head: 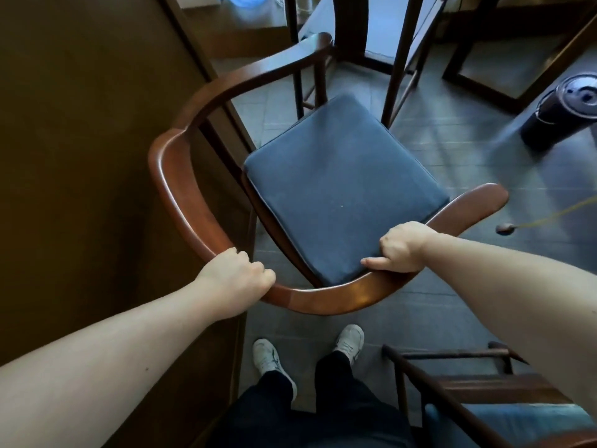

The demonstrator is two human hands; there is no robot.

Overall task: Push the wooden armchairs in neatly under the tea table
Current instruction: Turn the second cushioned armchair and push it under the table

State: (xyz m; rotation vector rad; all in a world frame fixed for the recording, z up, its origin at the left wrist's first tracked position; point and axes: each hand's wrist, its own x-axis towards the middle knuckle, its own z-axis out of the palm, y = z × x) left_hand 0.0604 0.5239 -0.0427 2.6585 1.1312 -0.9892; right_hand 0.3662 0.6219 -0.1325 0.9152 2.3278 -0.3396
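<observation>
A wooden armchair [181,202] with a curved horseshoe rail and a dark blue seat cushion [342,185] stands in front of me, seen from above. My left hand [237,276] is shut around the back rail at its left side. My right hand [400,248] grips the same rail further right, where it runs into the right arm. The tea table [80,140], a broad dark wooden top, fills the left of the view; the chair's left arm lies along its edge. The chair's seat is angled away from the table.
A second wooden chair [478,392] with a blue cushion stands at the lower right, close to my right leg. A black cylindrical appliance [562,111] sits on the tiled floor at the right. Dark furniture legs [400,59] rise beyond the chair. My feet [310,354] are just behind the chair.
</observation>
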